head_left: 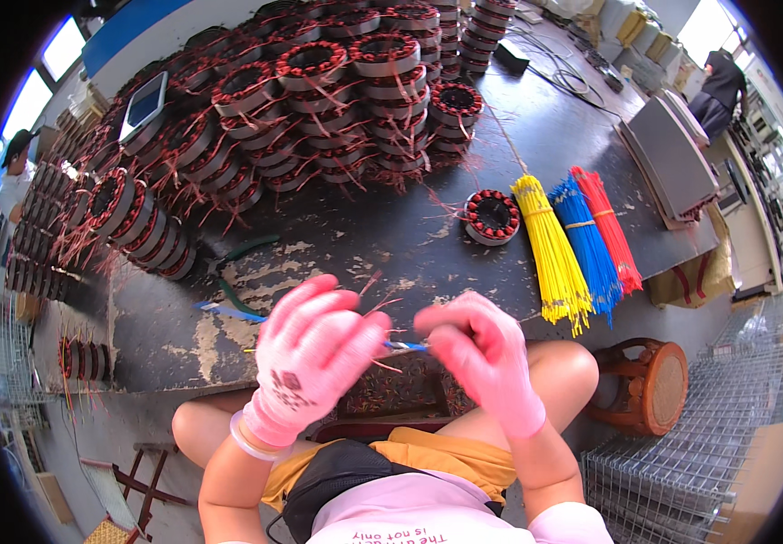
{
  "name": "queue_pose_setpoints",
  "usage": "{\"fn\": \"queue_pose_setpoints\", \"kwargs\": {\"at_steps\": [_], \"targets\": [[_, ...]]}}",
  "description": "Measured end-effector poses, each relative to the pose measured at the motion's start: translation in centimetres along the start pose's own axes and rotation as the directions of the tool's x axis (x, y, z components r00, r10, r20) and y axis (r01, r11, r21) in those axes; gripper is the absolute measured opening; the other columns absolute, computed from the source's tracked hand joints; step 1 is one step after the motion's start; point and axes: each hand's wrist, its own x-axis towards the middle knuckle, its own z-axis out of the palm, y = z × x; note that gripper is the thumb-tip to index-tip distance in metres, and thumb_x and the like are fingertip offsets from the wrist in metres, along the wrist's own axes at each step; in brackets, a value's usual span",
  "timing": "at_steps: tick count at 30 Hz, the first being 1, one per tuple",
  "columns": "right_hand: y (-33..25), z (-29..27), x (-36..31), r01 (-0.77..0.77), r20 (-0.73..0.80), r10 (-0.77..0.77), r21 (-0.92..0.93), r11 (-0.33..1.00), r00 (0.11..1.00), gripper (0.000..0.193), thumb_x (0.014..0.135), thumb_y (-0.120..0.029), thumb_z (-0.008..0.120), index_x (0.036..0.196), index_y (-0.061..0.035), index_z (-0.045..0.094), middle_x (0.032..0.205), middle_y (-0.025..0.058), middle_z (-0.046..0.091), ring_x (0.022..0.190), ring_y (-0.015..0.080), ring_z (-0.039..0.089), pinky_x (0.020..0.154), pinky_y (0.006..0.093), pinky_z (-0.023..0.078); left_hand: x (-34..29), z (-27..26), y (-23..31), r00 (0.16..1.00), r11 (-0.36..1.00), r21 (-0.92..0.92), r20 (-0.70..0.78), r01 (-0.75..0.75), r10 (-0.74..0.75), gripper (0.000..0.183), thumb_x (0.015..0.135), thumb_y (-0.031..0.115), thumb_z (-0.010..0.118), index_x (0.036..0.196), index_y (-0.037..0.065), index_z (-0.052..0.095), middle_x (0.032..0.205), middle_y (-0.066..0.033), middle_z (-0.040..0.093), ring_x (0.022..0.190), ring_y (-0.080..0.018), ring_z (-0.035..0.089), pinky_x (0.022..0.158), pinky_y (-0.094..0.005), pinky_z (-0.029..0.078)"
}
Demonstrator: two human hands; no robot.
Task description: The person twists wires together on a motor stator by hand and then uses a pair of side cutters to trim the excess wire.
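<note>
My left hand (314, 358), in a pink-coated glove, is closed in front of the table edge. Thin copper wire ends stick out above and below its fingers. Opposite it, my gloved right hand (486, 358) is closed too, thumb and forefinger pinched together. Between the two hands runs a short blue wire (406, 346) with a pale section; both hands grip it. Another blue wire piece (228, 311) projects to the left from behind my left hand. Green-handled pliers (230, 292) lie on the table just beyond that hand, partly hidden.
Stacks of wound stators (319, 109) fill the far left table (364, 218). A single stator (491, 218) lies beside bundled yellow wires (550, 254), blue wires (588, 245) and red wires (611, 227). A white-framed device (145, 107) leans on stators. A wooden stool (650, 385) stands right.
</note>
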Motion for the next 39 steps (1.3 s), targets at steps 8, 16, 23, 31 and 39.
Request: {"fn": "queue_pose_setpoints", "kwargs": {"at_steps": [8, 16, 23, 31, 39], "targets": [[8.5, 4.9, 3.5, -0.093, 0.306, 0.197, -0.324, 0.942, 0.932, 0.031, 0.097, -0.033, 0.066, 0.107, -0.0046, 0.075, 0.094, 0.0165, 0.069, 0.087, 0.0316, 0.069, 0.077, 0.0413, 0.055, -5.0, 5.9, 0.3, 0.804, 0.777, -0.259, -0.002, 0.574, -0.595, 0.033, 0.084, -0.001, 0.077, 0.116, 0.007, 0.073, 0.105, -0.0112, 0.060, 0.088, -0.0276, 0.066, 0.074, -0.0366, 0.055], [9.4, 6.5, 3.2, -0.069, 0.175, 0.100, -0.175, 0.982, 0.979, 0.018, 0.093, -0.017, 0.068, 0.102, -0.0027, 0.074, 0.093, 0.0135, 0.069, 0.082, 0.0270, 0.070, 0.072, 0.0375, 0.055, -6.4, 8.2, -0.2, 0.774, 0.721, -0.322, 0.068, 0.614, -0.629, 0.034, 0.093, -0.006, 0.063, 0.125, 0.004, 0.065, 0.110, -0.0145, 0.057, 0.089, -0.0277, 0.067, 0.075, -0.0355, 0.056], [6.4, 4.8, 0.6, -0.102, 0.018, 0.111, -0.266, 0.958, 0.994, 0.010, 0.086, -0.007, 0.074, 0.097, -0.0072, 0.075, 0.088, 0.0092, 0.067, 0.081, 0.0281, 0.066, 0.071, 0.0370, 0.053, -6.5, 7.3, -1.1, 0.828, 0.755, -0.339, 0.213, 0.561, -0.519, 0.021, 0.089, 0.002, 0.072, 0.108, 0.008, 0.069, 0.102, -0.0103, 0.060, 0.083, -0.0296, 0.066, 0.067, -0.0366, 0.054], [6.8, 3.6, 1.5, 0.260, 0.144, -0.220, -0.386, 0.885, 0.965, 0.019, 0.083, -0.006, 0.074, 0.101, -0.0085, 0.071, 0.102, 0.0073, 0.069, 0.096, 0.0309, 0.065, 0.084, 0.0416, 0.052, -5.2, 5.8, -1.6, 0.883, 0.846, -0.284, 0.284, 0.450, -0.374, 0.019, 0.086, 0.006, 0.074, 0.104, 0.008, 0.068, 0.103, -0.0102, 0.060, 0.089, -0.0314, 0.066, 0.073, -0.0411, 0.055], [5.3, 3.5, 2.6, -0.050, 0.238, 0.084, -0.147, 0.988, 0.968, 0.012, 0.095, -0.007, 0.065, 0.105, -0.0027, 0.069, 0.093, 0.0142, 0.071, 0.086, 0.0292, 0.071, 0.076, 0.0363, 0.055, -4.3, 5.2, -0.8, 0.853, 0.833, -0.254, 0.334, 0.491, -0.401, 0.014, 0.087, 0.007, 0.073, 0.099, 0.006, 0.067, 0.104, -0.0111, 0.062, 0.093, -0.0325, 0.065, 0.077, -0.0419, 0.054]]}}
